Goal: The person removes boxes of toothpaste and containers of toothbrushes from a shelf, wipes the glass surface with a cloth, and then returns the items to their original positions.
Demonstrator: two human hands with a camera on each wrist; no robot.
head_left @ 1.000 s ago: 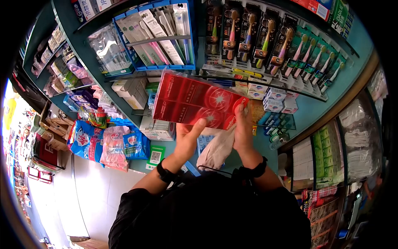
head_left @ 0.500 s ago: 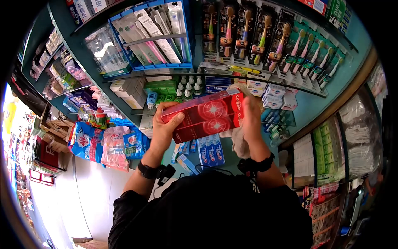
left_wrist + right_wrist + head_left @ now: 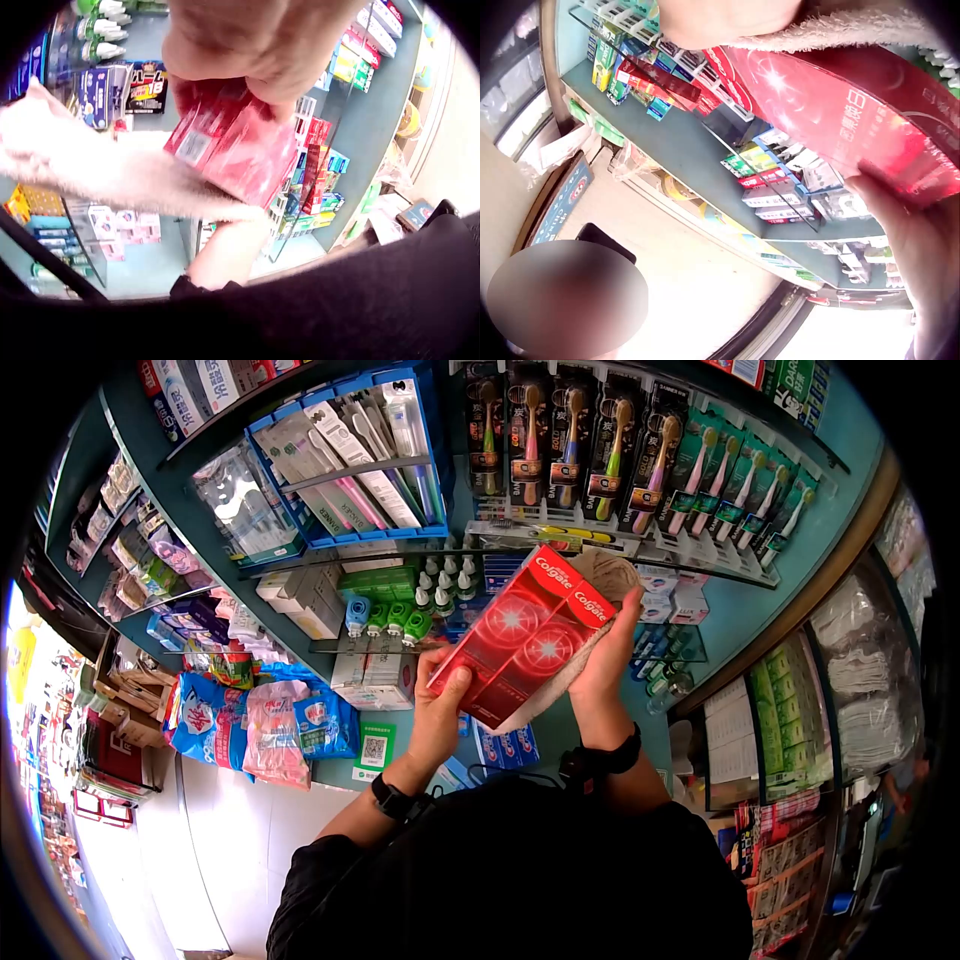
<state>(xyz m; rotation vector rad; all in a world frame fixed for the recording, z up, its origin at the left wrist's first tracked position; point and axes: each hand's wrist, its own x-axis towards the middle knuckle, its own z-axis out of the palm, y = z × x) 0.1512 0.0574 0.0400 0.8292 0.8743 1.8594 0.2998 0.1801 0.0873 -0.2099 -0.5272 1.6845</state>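
Observation:
A red pack of Colgate toothpaste boxes (image 3: 515, 645) is held tilted above the counter, its lettered end up and to the right. My left hand (image 3: 438, 710) grips its lower left end, thumb on the front face and fingers behind. Along the pack's right side, my right hand (image 3: 606, 660) holds a pale cloth (image 3: 612, 572) against it. Part of the cloth hangs below the pack in the left wrist view. The pack's end with a barcode (image 3: 193, 148) also shows there. In the right wrist view the cloth's fuzzy edge (image 3: 847, 30) lies along the red box.
Blue toothpaste boxes (image 3: 510, 748) lie on the counter below my hands. Green-capped bottles (image 3: 416, 625) and white cartons (image 3: 375, 675) fill the shelf behind. Packaged toothbrushes (image 3: 620, 445) hang above. Detergent bags (image 3: 275, 730) stand at the left, near a green QR card (image 3: 374, 750).
The pack has turned from lying crosswise to slanting up to the right, lettered end higher. The cloth has moved from below the pack to along its side and behind its upper end.

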